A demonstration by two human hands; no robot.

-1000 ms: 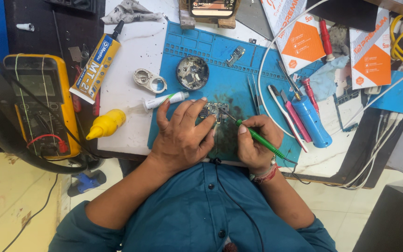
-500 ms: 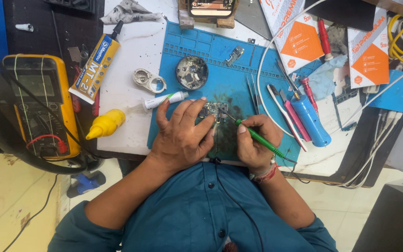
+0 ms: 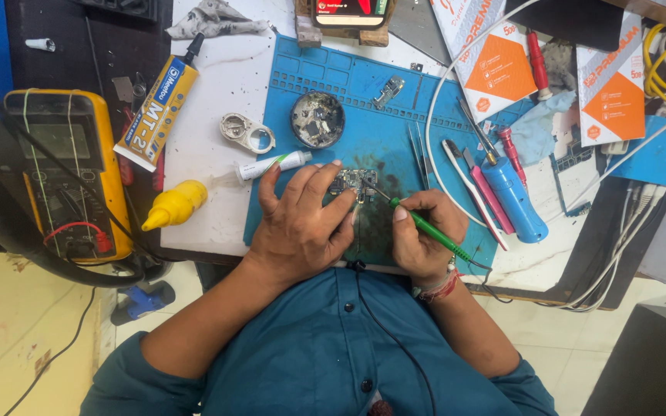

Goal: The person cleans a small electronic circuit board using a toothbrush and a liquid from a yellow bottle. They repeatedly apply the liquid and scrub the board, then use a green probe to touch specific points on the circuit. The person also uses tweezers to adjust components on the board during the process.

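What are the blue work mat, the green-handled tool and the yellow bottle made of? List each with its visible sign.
Blue work mat: likely silicone rubber; matte, moulded compartments, stained.
Green-handled tool, in the right hand: handle looks like glossy plastic, thin dark tip probably metal.
Yellow bottle: apparently soft plastic; smooth, slightly shiny, tapered nozzle.

The left hand (image 3: 298, 227) covers most of the small circuit board (image 3: 352, 182), whose parts are too small to tell. The picture's top edge cuts off the phone (image 3: 351, 11) at the bench's far edge.
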